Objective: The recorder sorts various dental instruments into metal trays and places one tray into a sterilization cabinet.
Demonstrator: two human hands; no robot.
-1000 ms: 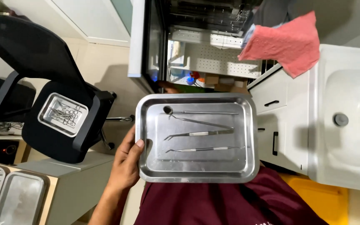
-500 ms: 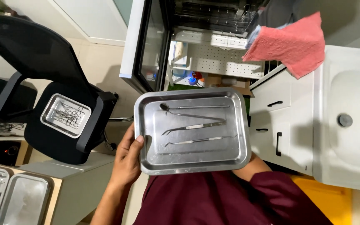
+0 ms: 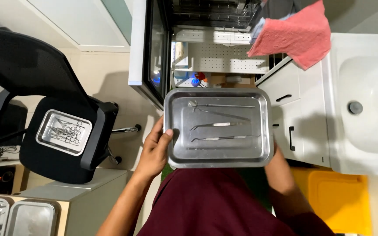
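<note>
The left hand (image 3: pixel 154 150) grips the left edge of the steel tray (image 3: pixel 176 131), thumb over the rim, fingers beneath; the right hand (image 3: pixel 276 155) is mostly hidden under the tray's right edge (its fingers cannot be seen, so their state is unclear). The tray is held level above the maroon lap, before the open cabinet (image 3: pixel 154 48), with a mirror (image 3: pixel 222 105), tweezers (image 3: pixel 217 125) and a probe (image 3: pixel 224 138) lying lengthwise inside. A second tray (image 3: pixel 64 132) rests on the chair (image 3: pixel 66 161) seat.

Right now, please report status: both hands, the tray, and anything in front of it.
Left hand grips steel tray edge; right hand hidden under tray. Three slim instruments lie inside. Open cabinet door ahead, white sink to the right.
</note>
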